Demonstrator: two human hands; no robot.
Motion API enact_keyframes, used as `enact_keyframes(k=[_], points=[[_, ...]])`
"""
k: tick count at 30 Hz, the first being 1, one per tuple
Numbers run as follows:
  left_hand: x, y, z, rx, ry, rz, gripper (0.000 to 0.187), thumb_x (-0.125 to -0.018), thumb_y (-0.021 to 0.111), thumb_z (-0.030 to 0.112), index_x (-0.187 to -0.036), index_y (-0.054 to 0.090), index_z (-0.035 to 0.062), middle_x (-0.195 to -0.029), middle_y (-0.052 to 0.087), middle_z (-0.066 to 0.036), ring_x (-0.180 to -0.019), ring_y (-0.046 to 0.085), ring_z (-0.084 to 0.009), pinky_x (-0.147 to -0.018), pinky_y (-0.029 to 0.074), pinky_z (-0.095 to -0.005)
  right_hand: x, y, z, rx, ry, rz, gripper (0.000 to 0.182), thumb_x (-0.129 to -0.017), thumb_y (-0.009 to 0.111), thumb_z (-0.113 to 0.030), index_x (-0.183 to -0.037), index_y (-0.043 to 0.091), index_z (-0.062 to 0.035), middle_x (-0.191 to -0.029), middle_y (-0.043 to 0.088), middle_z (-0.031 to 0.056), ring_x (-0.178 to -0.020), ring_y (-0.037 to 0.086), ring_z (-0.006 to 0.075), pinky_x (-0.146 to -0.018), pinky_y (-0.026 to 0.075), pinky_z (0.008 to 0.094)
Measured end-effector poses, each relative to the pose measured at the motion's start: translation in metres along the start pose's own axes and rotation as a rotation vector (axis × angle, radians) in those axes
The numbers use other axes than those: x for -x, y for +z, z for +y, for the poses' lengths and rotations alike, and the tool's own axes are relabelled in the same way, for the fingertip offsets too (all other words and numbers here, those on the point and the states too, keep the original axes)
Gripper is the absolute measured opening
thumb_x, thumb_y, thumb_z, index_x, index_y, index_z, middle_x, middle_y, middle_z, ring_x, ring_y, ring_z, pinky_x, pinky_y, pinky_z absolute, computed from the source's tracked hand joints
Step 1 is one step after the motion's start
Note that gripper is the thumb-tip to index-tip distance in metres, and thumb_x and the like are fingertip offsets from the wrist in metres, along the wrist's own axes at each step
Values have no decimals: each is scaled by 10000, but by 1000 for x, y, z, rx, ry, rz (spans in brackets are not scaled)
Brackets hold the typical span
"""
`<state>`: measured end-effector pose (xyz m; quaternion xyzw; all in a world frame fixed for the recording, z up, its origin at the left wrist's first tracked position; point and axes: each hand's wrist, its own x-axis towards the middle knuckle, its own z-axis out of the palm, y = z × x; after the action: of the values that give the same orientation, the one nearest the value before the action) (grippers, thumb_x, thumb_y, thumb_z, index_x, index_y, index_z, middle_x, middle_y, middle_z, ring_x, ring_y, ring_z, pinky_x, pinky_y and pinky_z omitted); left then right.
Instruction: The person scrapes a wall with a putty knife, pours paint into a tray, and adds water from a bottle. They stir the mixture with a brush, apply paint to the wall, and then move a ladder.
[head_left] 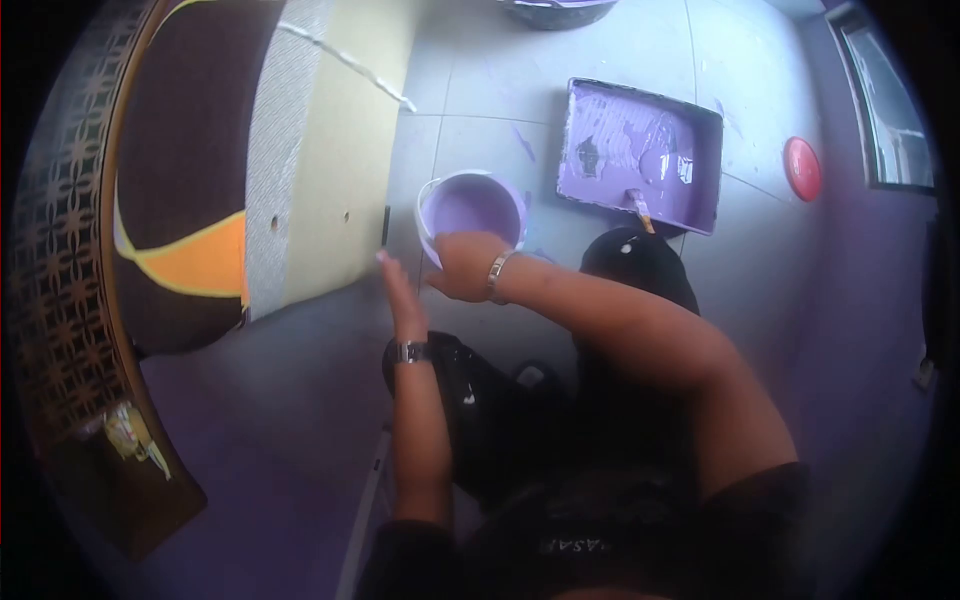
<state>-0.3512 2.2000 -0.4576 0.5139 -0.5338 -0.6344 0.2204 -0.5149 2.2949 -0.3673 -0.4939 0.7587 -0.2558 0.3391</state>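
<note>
A white bucket (pixel 512 192) of purple paint stands on the tiled floor in front of my knees. My right hand (pixel 470 264) is at its near rim, with the fingers curled and partly hidden, so I cannot make out what they hold. Just left of it is my left hand (pixel 402 298), raised edge-on with its fingers stretched out and nothing in it. To the right lies a paint tray (pixel 615 190) coated in purple paint. A paintbrush (pixel 642 212) rests at the tray's near edge, its bristles purple.
A large padded piece of furniture (pixel 350 170) with a white cord (pixel 345 62) stands at the left. A red lid (pixel 803 168) lies near the purple wall (pixel 830 300). A dark container (pixel 560 14) sits at the top edge. Purple paint marks spot the floor.
</note>
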Motion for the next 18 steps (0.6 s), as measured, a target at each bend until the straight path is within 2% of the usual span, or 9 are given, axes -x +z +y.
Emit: enact_keyframes(k=[1,3,4,5,7,10,14,16,18], points=[[0,2,6,-6,-3,-17,792,-907,295,601,-1450,69,69,-1504,93,-154,-1390,77,-292,-1111,50,-389,9,-40,-3,248,-25,-111,353,-829,506,-330,-913,594,2,-827,633,212,-864,616,362,-744,487,412],[4,-5,8,15,-83,24,755,-928,278,567,-1448,70,60,-1502,77,-179,-1391,84,-296,-1112,41,-389,15,-91,46,-40,-36,174,269,-849,469,-250,-929,606,-33,-833,634,204,-846,611,364,-757,475,436],[6,-10,5,-9,-53,-24,734,-920,253,578,-1456,58,116,-1506,55,-182,-1374,68,-396,-1097,23,-466,29,-122,66,-88,45,323,250,-863,447,-225,-907,617,-47,-825,634,194,-806,607,366,-738,471,443],[9,-9,7,-7,-64,-31,734,-920,253,578,-1456,58,116,-1506,55,-182,-1374,68,-396,-1097,23,-466,41,-128,111,-138,51,533,290,-878,451,-270,-859,617,-34,-809,636,184,-770,601,370,-714,469,450],[17,-6,18,-5,-115,-47,736,-916,229,594,-1456,66,121,-1504,75,-184,-1373,77,-394,-1095,22,-473,72,-126,173,263,561,296,420,-895,448,-415,-907,607,-26,-828,632,218,-800,613,369,-731,472,448],[21,-16,21,15,-122,-33,758,-904,216,624,-1454,90,117,-1496,117,-188,-1370,103,-390,-1096,26,-478,112,-61,231,339,896,35,645,-808,515,-589,-1025,508,18,-899,648,203,-849,641,344,-752,494,424],[24,-14,25,81,-119,-8,740,-921,184,603,-1448,104,89,-1479,175,-199,-1363,162,-360,-1099,77,-454,127,2,273,226,904,84,557,-791,626,-452,-1050,465,14,-891,646,206,-808,638,353,-723,498,421],[28,-11,27,71,-133,-18,741,-921,177,604,-1446,111,85,-1463,213,-206,-1355,188,-359,-1098,95,-456,130,26,293,-39,771,419,421,-809,637,-328,-1032,501,1,-854,644,204,-773,623,375,-683,493,428],[29,-6,28,53,-150,-30,742,-921,170,605,-1444,119,82,-1448,251,-212,-1347,214,-357,-1096,113,-458,137,32,298,-125,749,488,354,-820,624,-280,-1016,522,-4,-829,641,200,-767,616,378,-673,487,432]])
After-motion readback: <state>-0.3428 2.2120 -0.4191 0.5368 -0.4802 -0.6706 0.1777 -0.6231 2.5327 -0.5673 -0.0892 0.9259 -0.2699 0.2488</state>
